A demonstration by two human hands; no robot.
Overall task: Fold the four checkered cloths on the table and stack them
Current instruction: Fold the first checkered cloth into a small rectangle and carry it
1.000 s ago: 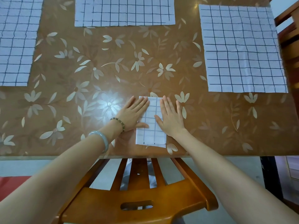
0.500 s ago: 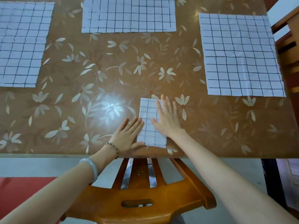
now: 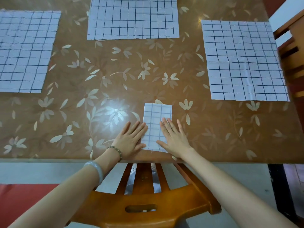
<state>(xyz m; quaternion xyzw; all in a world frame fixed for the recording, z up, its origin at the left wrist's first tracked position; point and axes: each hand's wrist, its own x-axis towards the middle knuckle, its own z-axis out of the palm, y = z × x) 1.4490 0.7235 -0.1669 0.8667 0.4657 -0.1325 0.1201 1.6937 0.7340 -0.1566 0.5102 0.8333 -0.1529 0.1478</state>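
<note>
1. At the far left, the left cloth (image 3: 24,51) is lying unfolded and flat on the tabletop (image 3: 213,129), partly cut off by the edge of the view.
2. My left hand (image 3: 130,139) is lying palm down, its fingers (image 3: 139,128) straight and pressed together, pinching nothing. The tips are touching the left edge of the folded cloth (image 3: 156,117).
3. That folded cloth is sitting as a narrow rectangle between my hands, close to the tabletop's near edge and right above the chair (image 3: 148,203). Far beyond it, the middle cloth (image 3: 133,17) is lying spread out.
4. My right hand (image 3: 174,139) is pressing flat on the folded cloth's right side, its fingers (image 3: 166,125) straight and slightly spread, holding nothing.
5. The right cloth (image 3: 243,60) is lying open, well apart from my hands.
6. I am judging one cloth done and three waiting. The tabletop is looking glossy, so once I am lifting my palms the layers may spring open or slide. A careless nudge could be sending the folded cloth over the near edge. Dragging the next cloth in may be bumping it out of square.
</note>
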